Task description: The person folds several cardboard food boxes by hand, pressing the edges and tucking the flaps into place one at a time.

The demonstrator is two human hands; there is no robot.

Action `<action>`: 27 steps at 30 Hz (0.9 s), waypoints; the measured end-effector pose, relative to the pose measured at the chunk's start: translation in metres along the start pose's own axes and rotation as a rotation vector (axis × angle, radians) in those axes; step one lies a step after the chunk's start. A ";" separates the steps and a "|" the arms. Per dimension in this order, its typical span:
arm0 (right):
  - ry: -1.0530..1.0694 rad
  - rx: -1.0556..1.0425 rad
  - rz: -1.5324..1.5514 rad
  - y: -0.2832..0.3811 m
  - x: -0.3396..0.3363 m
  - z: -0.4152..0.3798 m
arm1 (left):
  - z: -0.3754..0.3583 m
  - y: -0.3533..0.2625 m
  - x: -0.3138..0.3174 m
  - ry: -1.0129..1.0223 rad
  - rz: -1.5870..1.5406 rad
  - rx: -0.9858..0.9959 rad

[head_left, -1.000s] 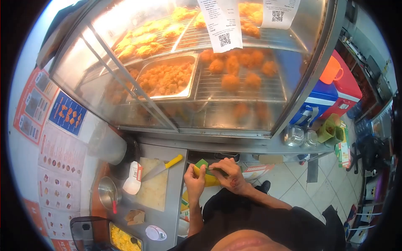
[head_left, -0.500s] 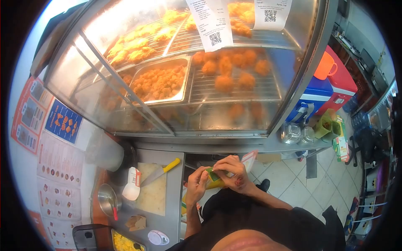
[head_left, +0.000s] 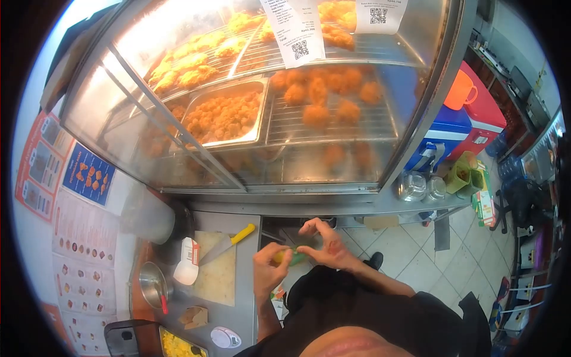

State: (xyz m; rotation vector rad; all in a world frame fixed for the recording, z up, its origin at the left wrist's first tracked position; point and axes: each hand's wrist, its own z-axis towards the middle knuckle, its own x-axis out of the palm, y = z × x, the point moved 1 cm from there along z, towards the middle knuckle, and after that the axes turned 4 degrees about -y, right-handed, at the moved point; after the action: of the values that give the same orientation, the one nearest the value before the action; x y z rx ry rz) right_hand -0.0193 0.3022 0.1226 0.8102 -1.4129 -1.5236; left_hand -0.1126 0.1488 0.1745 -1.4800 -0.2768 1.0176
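A small green-and-yellow packet (head_left: 295,256), blurred by motion, is between my two hands in front of my body. My left hand (head_left: 270,263) is closed on its left end, the thumb pressed on top. At its right end is the thumb of my right hand (head_left: 333,249); the index finger is lifted and bent away, and the other fingers are partly hidden. Left of my hands a knife (head_left: 242,234) with a yellow handle lies across a pale cutting board (head_left: 215,279). Beside the board is a white-and-red paper box (head_left: 187,268).
A glass display case (head_left: 250,190) of fried food rises ahead. On the counter at left are a steel bowl (head_left: 153,284), a small brown carton (head_left: 193,317), a white scale (head_left: 226,337) and a tray of yellow food (head_left: 178,343). Cool boxes (head_left: 437,135) and clear containers (head_left: 413,186) stand right.
My right hand has opened its index finger away from the thumb. My left hand has shifted slightly left and down. The pointed white-and-red piece beyond my right hand no longer shows there.
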 end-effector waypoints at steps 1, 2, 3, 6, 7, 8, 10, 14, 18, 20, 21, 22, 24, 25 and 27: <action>-0.158 -0.161 -0.394 0.008 0.000 0.000 | -0.004 -0.003 -0.004 -0.166 0.031 -0.095; -0.312 -0.320 -0.788 0.014 0.002 -0.001 | -0.009 0.005 -0.005 -0.167 0.031 -0.099; -0.259 -0.039 -0.526 0.005 0.006 -0.005 | -0.013 0.013 -0.009 -0.387 0.071 -0.076; -0.006 0.318 -0.026 -0.013 0.027 -0.001 | -0.029 0.003 -0.002 -0.579 0.077 -0.148; -0.016 0.255 0.079 -0.020 0.037 -0.001 | -0.033 -0.006 0.004 -0.552 0.035 -0.237; -0.011 0.255 0.081 -0.024 0.045 0.000 | -0.039 0.002 0.011 -0.557 0.037 -0.238; -0.131 0.193 -0.068 -0.022 0.056 0.002 | -0.054 0.034 0.026 -0.159 -0.056 -0.214; -0.096 -0.126 -0.156 -0.020 0.044 0.005 | -0.051 0.046 0.013 -0.004 -0.892 -0.259; 0.130 -0.475 -0.570 -0.008 0.045 0.000 | -0.045 0.064 -0.011 -0.227 -1.239 -0.345; 0.135 -0.565 -0.582 -0.006 0.044 -0.004 | -0.043 0.068 -0.010 -0.320 -1.227 -0.452; 0.145 -0.607 -0.600 -0.004 0.042 -0.004 | -0.043 0.070 -0.007 -0.404 -1.097 -0.517; 0.154 -0.649 -0.618 -0.004 0.040 -0.004 | -0.041 0.072 -0.003 -0.483 -0.964 -0.577; 0.074 -0.584 -0.601 -0.008 0.036 -0.004 | -0.041 0.071 0.004 -0.463 -0.969 -0.596; 0.003 -0.522 -0.581 -0.011 0.034 -0.004 | -0.040 0.063 0.010 -0.467 -0.886 -0.546; -0.109 -0.468 -0.527 -0.019 0.035 -0.005 | -0.037 0.056 0.024 -0.555 -0.839 -0.445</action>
State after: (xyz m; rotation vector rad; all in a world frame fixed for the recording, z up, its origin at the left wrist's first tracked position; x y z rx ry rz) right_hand -0.0316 0.2673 0.1071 0.8469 -0.8818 -2.2210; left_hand -0.0941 0.1285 0.1084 -1.2235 -1.4647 0.6564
